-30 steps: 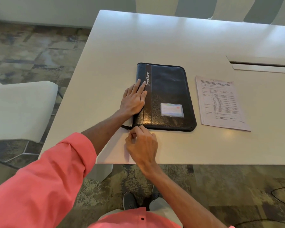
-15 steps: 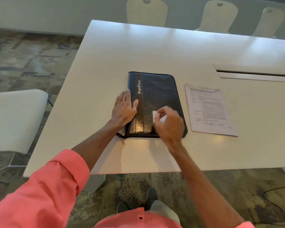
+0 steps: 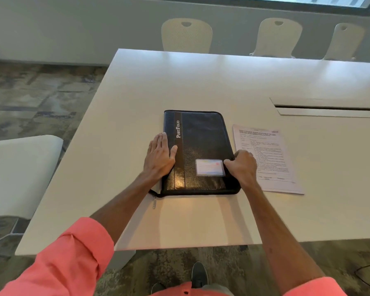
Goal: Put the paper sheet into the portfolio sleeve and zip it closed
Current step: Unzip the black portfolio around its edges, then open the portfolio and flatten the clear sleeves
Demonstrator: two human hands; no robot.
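Portfolio is lying flat and closed on the worktop, paper sheet just beside it on the right, not yet inside. Left hand is resting flat, palm down, pinning the spine edge, holding nothing. Right hand is curling fingers over the right cover edge, grip closing on it, looks like it's about to lift the cover. Zipper pull is dangling at the near-left corner. Risks, judging from here: right wrist is sitting over the sheet, so lifting could drag or crease it; a part-undone zip would snag the cover.
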